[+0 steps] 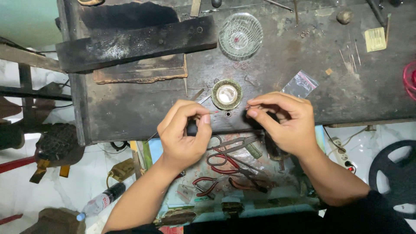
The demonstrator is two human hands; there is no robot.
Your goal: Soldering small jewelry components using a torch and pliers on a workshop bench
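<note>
Two bare forearms rise from the bottom of the frame. Beyond them, one dark wooden workbench point(130, 112) fills the upper frame, with one black plank point(134, 43) lying across its upper left. One open drawer point(242, 203) at lower centre holds several red-handled pliers point(208, 186) and one pair of scissors point(232, 145), partly hidden under the wrists. One clear glass dish point(240, 34) sits at top centre; one small round tin point(226, 94) stands just above the hands. One small plastic bag point(300, 83) lies right of it. Left hand point(184, 136) and right hand point(284, 123) each pinch an end of one thin wire point(216, 112), stretched between them at centre frame.
</note>
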